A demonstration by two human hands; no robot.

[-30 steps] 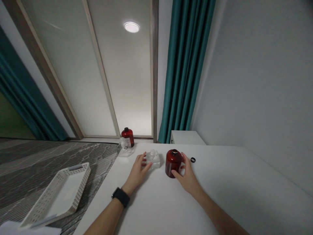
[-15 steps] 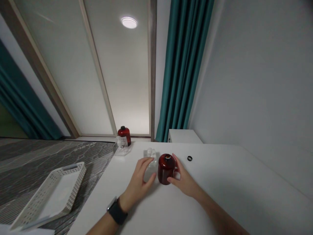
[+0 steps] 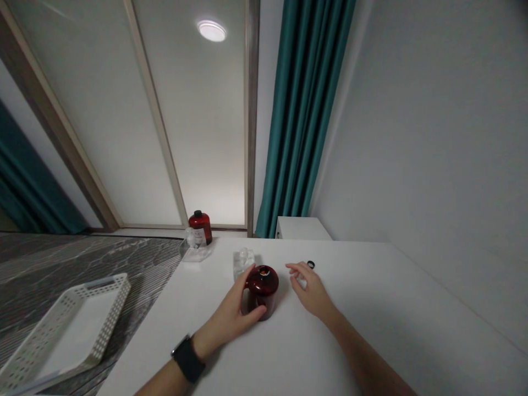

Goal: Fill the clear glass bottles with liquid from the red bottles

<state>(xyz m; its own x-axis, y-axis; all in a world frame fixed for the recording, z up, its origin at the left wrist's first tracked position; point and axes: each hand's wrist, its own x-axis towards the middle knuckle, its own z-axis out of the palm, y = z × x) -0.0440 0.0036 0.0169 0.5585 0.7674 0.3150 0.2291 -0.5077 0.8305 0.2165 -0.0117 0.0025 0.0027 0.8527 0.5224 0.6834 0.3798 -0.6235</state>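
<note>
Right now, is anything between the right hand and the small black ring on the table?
Nothing visible: the right hand hovers open just short of the black ring, bare white table between. The left hand holds the red jar.

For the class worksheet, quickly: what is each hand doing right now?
Left hand: closed around the red jar on the white table.
Right hand: open, holding nothing, near the small black ring.

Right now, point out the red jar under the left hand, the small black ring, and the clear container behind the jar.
red jar point(image 3: 264, 294): head view, front of its body.
small black ring point(image 3: 311, 264): head view, on its band.
clear container point(image 3: 241, 261): head view, its visible upper part.
</note>
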